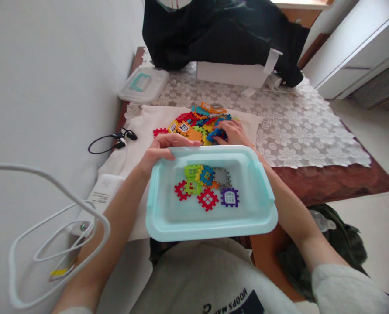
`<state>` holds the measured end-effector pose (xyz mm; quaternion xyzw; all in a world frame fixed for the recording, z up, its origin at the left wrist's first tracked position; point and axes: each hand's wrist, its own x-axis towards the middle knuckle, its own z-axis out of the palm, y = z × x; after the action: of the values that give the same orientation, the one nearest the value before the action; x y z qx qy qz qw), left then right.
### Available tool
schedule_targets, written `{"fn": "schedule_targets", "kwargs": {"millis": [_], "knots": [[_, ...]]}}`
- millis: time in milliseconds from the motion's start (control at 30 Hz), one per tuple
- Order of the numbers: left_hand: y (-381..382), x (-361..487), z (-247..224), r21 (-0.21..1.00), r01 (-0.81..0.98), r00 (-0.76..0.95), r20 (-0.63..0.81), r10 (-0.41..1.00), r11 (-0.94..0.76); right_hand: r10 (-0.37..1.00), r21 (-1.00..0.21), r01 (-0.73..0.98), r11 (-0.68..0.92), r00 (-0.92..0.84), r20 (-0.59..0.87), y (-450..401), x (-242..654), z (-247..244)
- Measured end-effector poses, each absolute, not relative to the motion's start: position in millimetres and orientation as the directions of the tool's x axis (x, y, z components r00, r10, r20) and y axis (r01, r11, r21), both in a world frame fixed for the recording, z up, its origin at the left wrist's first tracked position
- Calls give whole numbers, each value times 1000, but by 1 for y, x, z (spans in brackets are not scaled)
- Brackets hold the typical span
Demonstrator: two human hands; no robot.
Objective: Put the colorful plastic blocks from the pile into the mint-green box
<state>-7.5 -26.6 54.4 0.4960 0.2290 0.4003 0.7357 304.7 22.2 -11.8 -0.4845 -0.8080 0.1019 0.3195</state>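
Note:
My left hand (164, 147) grips the far left corner of a pale turquoise plastic box (210, 233), thumb over the rim and fingers along the outside. Inside the box lie several interlocking building blocks, among them a red window block (208, 199), a purple window block (230, 197), a blue one (207, 175) and a grey frame (221, 176). Beyond the box a heap of colourful blocks (194, 135) is spread on a white cloth. At the heap's right side my right hand (232, 132) has its fingers curled around dark blue blocks (215, 136); its forearm passes along the box's right side.
A clear lid with a turquoise handle (143, 83) lies at the far left. Black earphones (117, 137) and a white power strip (104, 192) are by the left wall. A white cable (96, 213) loops in front. A black-covered object (223, 35) stands at the back.

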Motion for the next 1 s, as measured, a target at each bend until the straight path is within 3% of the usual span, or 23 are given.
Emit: {"fn": "schedule_targets", "kwargs": {"millis": [300, 433, 667, 1000], "knots": [[-27, -8, 54, 927, -341, 553, 63, 831, 156, 845, -452, 750, 483, -266, 463, 22, 304, -6], [-27, -8, 52, 933, -332, 557, 75, 827, 140, 840, -521, 709, 476, -190, 509, 16, 302, 1], [-28, -6, 53, 910, -367, 545, 44, 838, 191, 871, -737, 513, 440, -45, 489, 15, 301, 6], [-28, -10, 49, 927, -339, 538, 53, 841, 158, 859, -842, 196, 503, -8, 511, 23, 305, 1]]}}
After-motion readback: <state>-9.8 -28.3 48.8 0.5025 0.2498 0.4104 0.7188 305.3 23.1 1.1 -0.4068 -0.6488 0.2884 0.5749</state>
